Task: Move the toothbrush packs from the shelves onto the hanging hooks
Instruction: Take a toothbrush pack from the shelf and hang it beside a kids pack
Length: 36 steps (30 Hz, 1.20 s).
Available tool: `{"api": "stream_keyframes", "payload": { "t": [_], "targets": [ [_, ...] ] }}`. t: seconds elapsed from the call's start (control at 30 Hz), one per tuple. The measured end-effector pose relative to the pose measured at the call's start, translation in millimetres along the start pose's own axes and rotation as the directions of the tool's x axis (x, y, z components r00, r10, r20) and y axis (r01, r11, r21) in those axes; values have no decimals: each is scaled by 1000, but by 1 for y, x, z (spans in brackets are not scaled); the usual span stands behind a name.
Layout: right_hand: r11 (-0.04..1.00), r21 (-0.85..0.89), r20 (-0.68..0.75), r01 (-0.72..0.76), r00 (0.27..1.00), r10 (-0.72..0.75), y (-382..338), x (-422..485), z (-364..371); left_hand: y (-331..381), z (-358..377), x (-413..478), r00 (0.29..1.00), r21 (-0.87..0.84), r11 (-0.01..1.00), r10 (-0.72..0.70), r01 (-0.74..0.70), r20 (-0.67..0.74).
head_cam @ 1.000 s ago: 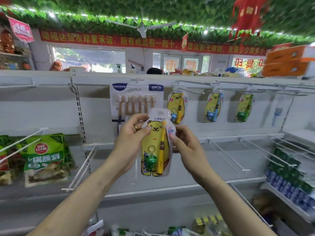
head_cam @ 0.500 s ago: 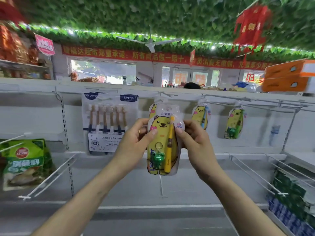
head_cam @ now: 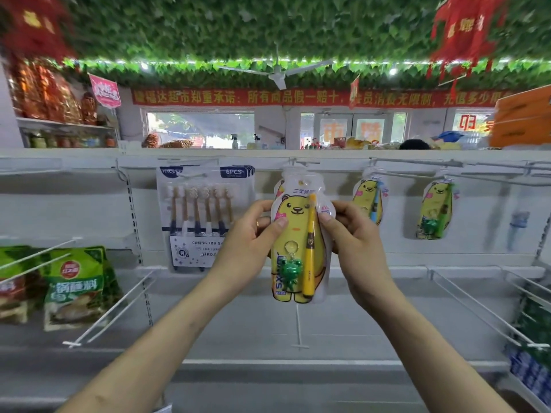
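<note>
Two hands on one pack in the head view: the left hand [head_cam: 250, 248] and the right hand [head_cam: 354, 242] each pinch a side edge of the yellow bear toothbrush pack [head_cam: 298, 234], centre frame, its top right up at the hook [head_cam: 301, 160]. Looks like the hanging step to me; can't tell if the hole has caught, so next I'd line it up with the hook tip and slide it on. More bear packs [head_cam: 369, 201] hang to the right. White shelf [head_cam: 357, 332] below, green snack bags [head_cam: 74, 287] lower left, ceiling fan [head_cam: 277, 76] up top.
</note>
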State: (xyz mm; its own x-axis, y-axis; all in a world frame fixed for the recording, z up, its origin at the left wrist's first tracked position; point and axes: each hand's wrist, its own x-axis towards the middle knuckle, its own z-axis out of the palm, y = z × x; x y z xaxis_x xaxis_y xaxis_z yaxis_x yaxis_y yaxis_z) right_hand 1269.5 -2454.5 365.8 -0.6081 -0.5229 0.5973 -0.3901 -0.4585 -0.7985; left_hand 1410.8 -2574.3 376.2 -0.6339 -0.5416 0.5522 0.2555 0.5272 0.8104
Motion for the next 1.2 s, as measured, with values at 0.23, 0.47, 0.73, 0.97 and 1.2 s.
{"api": "stream_keyframes", "payload": {
  "t": [0.23,0.47,0.73,0.97,1.2],
  "targets": [
    [1000,-11,-38,-11,999,11,17,22,5,-23,2,26,999,112,994,-11,15,-35],
    [980,-164,-106,-111,990,95,59,76,12,-54,26,81,971,273,954,-60,124,-231],
    [949,-289,-140,-128,986,90,90,125,19,-78,41,137,913,241,923,-204,300,-354],
    [914,-386,-156,-124,985,68,99,144,20,-89,43,155,914,269,908,-223,321,-338],
    [886,-442,-182,-141,981,66,95,147,23,-86,42,154,913,277,900,-241,338,-330]
  ]
}}
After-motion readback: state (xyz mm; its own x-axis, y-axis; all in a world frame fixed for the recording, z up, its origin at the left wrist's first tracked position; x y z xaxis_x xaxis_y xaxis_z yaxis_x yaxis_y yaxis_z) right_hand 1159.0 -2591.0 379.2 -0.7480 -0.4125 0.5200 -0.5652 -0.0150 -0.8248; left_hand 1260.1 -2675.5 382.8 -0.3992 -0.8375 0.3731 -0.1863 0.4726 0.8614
